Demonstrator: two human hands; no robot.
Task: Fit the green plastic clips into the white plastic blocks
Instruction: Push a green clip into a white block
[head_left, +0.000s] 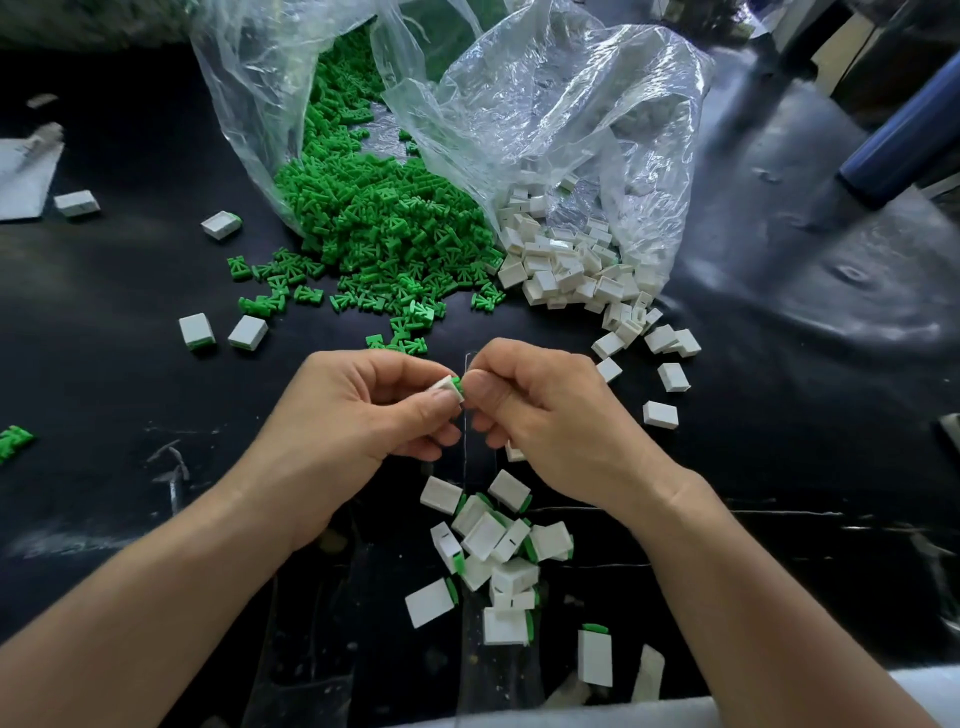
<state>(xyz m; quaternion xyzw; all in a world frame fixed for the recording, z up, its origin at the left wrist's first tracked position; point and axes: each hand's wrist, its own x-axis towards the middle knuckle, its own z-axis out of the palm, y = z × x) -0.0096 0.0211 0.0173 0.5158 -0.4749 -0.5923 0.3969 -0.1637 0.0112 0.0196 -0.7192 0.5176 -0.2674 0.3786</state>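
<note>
Head: clip (456, 385) seemingly partway in block (443, 386).

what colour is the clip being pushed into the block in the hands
Green. The clip sits at the end of the white block, clearest in the head view.

No text, label, brand, number or sign can be read in the head view: the white plastic blocks (569, 273), green plastic clips (384, 218) and clear plastic bags (550, 98) show no legible marking
</note>
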